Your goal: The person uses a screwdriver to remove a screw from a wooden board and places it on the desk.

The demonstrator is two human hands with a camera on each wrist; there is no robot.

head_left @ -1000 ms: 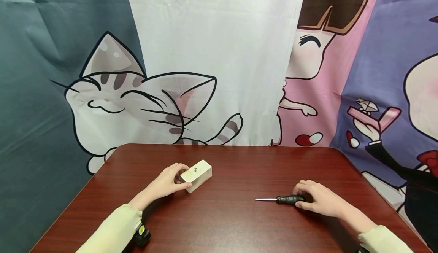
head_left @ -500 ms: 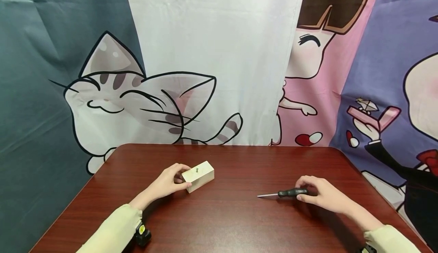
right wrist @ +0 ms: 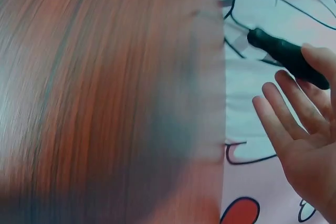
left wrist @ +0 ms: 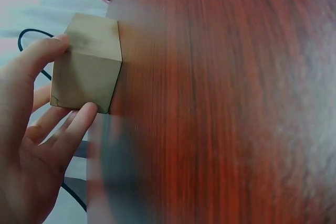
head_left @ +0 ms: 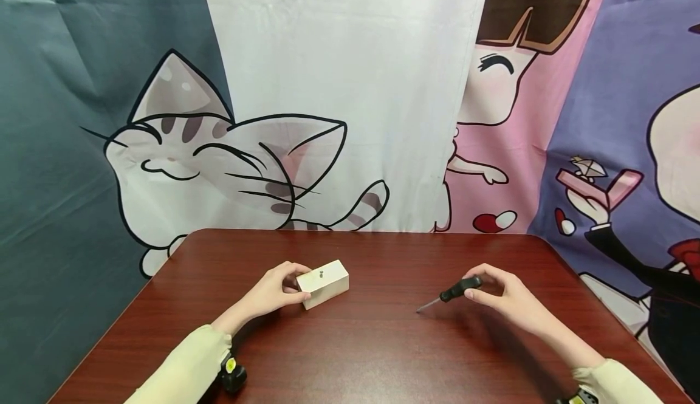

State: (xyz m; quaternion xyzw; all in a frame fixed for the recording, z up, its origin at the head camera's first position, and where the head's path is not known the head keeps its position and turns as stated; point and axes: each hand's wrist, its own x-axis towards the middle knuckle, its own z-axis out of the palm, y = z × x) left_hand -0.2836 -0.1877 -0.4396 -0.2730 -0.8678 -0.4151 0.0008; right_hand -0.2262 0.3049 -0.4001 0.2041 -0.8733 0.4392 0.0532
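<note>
A pale wooden block (head_left: 326, 285) with a small screw (head_left: 321, 274) standing in its top face lies on the table. My left hand (head_left: 277, 289) grips its near left end between thumb and fingers; in the left wrist view the block (left wrist: 86, 80) shows its end face. To the right, my right hand (head_left: 508, 297) pinches a screwdriver (head_left: 454, 290) by the end of its dark handle. The shaft slants down and left, its tip close to the tabletop; whether it touches I cannot tell. In the right wrist view the handle (right wrist: 286, 56) sits under the thumb, other fingers stretched out.
A reddish-brown wooden table (head_left: 377, 355) carries everything, with rounded far corners. Behind its far edge hangs a curtain (head_left: 350, 88) printed with a cat and cartoon figures. A black device (head_left: 234, 375) is strapped at the left wrist.
The right hand has lifted the screwdriver's handle off the table and tilted it, tip now pointing down. The left hand and block have shifted slightly to the right.
</note>
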